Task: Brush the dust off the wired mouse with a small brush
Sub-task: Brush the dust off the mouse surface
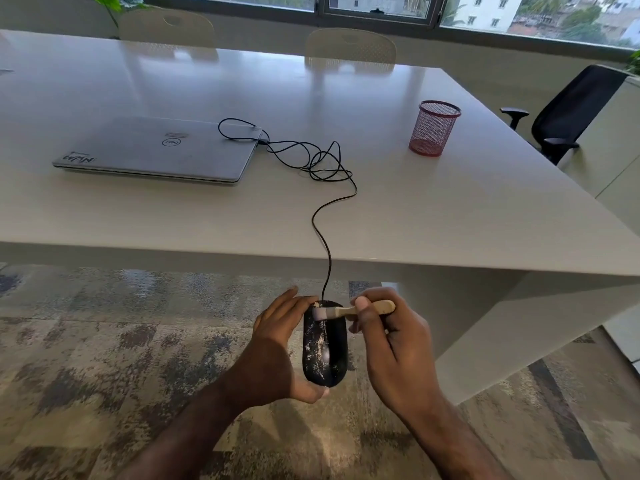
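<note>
My left hand [277, 344] cradles the dusty wired mouse [325, 344] off the table edge; my right hand [388, 344] pinches the small brush [349, 310]. The mouse looks light, rigid and smooth: grip its sides, leaving the cable [325, 237] slack.

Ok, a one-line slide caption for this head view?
Left hand holds dusty mouse off the table while right hand brushes it with small brush.

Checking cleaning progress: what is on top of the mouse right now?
Pale dust specks cover much of the mouse, and the brush bristles rest on its far end. The mouse's left side is hidden by the left hand.
</note>
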{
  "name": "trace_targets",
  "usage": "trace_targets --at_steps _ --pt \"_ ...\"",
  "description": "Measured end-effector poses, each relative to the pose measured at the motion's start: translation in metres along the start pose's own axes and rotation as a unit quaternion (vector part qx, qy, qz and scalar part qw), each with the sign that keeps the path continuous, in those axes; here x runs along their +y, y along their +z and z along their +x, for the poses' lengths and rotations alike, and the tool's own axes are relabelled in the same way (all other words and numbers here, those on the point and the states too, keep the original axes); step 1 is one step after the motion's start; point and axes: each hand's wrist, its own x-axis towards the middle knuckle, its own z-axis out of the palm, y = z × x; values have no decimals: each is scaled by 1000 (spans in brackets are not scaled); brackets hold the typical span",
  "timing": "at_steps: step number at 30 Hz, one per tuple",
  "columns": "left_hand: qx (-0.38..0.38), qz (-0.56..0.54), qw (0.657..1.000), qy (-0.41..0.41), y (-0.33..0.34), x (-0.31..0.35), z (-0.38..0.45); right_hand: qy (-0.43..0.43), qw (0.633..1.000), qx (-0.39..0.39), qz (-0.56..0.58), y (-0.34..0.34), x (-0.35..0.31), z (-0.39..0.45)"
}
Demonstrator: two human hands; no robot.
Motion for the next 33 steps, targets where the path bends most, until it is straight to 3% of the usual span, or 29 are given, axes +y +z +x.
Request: trace_targets --at_steps 6,13,19,26,33 --pt "6 16 1000 6 2 0 -1 21 999 -30 -30 2 1 -4" --pt "2 6 1000 -2 2 0 -4 16 999 27 -20 1 -2 2" --pt "4 30 999 13 5 0 -6 26 999 -12 -46 3 2 1" --pt "2 30 999 11 5 3 -4 23 999 25 -42 3 2 4" --pt "-5 20 1000 17 3 6 -7 17 998 -32 -52 10 -1 -4"
